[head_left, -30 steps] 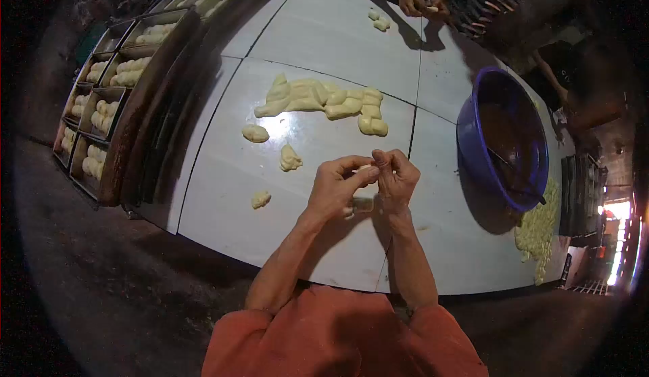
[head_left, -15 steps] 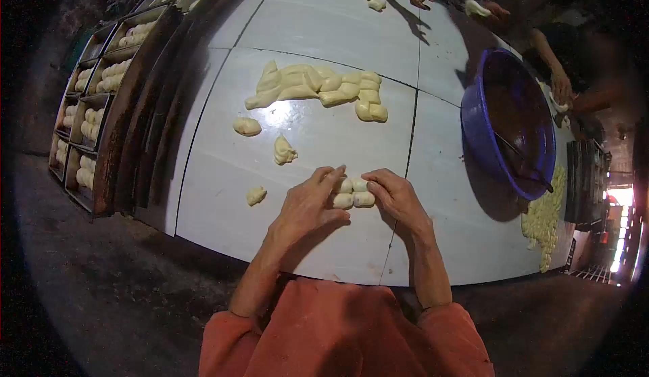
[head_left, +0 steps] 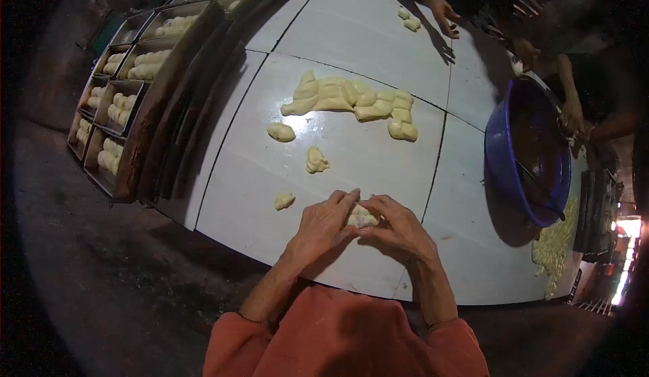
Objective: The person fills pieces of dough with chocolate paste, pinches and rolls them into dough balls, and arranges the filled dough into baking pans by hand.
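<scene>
Near the front edge of the white tiled table, several small dough pieces [head_left: 363,217] are cupped together between my two hands. My left hand [head_left: 323,225] presses on them from the left, its fingers partly curled. From the right, my right hand [head_left: 400,228] closes over them and hides part of the dough. A small dough lump [head_left: 284,201] lies left of my left hand. Farther off sit a folded dough piece [head_left: 316,160] and an oval dough piece [head_left: 281,132]. Beyond them stretches a long row of joined dough pieces [head_left: 345,94].
At the left, stacked metal pans [head_left: 122,110] hold rows of dough. A blue basin [head_left: 498,154] with a stick in it stands at the right, beside a spread of yellowish mass [head_left: 558,245]. Another person's hand [head_left: 443,15] is over the far side, near small dough pieces [head_left: 408,18].
My hands have come closer together and squeezed the separate dough pieces into one group. The whole view has shifted, with the table appearing farther right and lower.
</scene>
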{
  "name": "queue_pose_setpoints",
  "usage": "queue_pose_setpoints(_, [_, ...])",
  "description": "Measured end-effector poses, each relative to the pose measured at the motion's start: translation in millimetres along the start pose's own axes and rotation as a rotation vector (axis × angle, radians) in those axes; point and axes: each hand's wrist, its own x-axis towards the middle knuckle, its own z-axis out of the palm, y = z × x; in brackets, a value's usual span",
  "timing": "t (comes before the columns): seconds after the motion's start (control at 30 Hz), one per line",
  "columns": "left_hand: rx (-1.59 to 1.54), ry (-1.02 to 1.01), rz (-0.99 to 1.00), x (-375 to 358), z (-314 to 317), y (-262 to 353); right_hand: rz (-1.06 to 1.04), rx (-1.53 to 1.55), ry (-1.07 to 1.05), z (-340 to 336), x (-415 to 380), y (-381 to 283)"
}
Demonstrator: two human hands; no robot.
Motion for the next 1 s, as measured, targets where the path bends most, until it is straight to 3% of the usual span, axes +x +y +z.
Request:
queue_pose_setpoints(0.03, [0.016,0.031,-0.02,-5.3,-3.7,-2.9,-0.008,0.004,-0.005,3.4,3.0,-1.9])
queue_pose_setpoints(0.1, [0.0,0.054,-0.04,-16.0,-18.9,-8.9,-0.117,-0.488,0.155,8.9,12.7,-5.3])
queue_pose_setpoints(0.17, [-0.051,0.067,-0.069,-29.6,-31.0,-15.1,-0.109,-0.424,0.255,18.0,37.3,-0.1])
queue_pose_setpoints(0.23, [-0.248,0.211,-0.226,-33.2,-38.1,-23.3,-0.029,-0.187,0.342,28.7,70.0,-7.4])
queue_pose_setpoints(0.3, [-0.38,0.333,-0.346,-31.4,-44.4,-32.6,-0.07,-0.252,0.364,47.2,103.4,-20.8])
queue_pose_setpoints(0.37, [-0.574,0.468,-0.344,-25.7,-40.1,-45.0,-0.144,-0.364,0.367,68.9,132.7,-23.2])
queue_pose_setpoints(0.47, [-0.607,0.513,-0.394,-13.2,-50.8,-42.9,-0.178,-0.371,0.363,81.7,154.1,-8.1])
queue_pose_setpoints(0.53, [-0.649,0.495,-0.435,-5.1,-51.5,-48.3,0.188,0.23,0.121,60.5,143.8,-25.6])
queue_pose_setpoints(0.57, [-0.683,0.525,-0.414,2.4,-43.3,-50.5,0.231,0.678,0.119,57.0,133.0,-31.9])
queue_pose_setpoints(0.63, [-0.868,0.322,-0.391,15.0,-35.1,-57.3,0.152,0.925,0.134,50.0,118.0,-28.1])
queue_pose_setpoints(0.77, [-1.055,0.158,-0.393,25.0,-23.1,-41.0,0.324,1.033,0.133,24.8,77.6,-31.2])
queue_pose_setpoints(0.83, [-1.158,0.15,-0.33,32.9,-10.1,-30.5,0.103,0.738,0.287,18.7,61.9,-11.2])
queue_pose_setpoints(0.9, [-1.105,0.028,-0.324,41.7,3.2,-23.9,0.141,0.694,0.368,6.7,48.2,-5.2])
queue_pose_setpoints(1.0, [-0.737,0.377,-0.024,57.4,3.1,22.0,0.137,0.87,0.529,-7.0,27.8,-5.9])
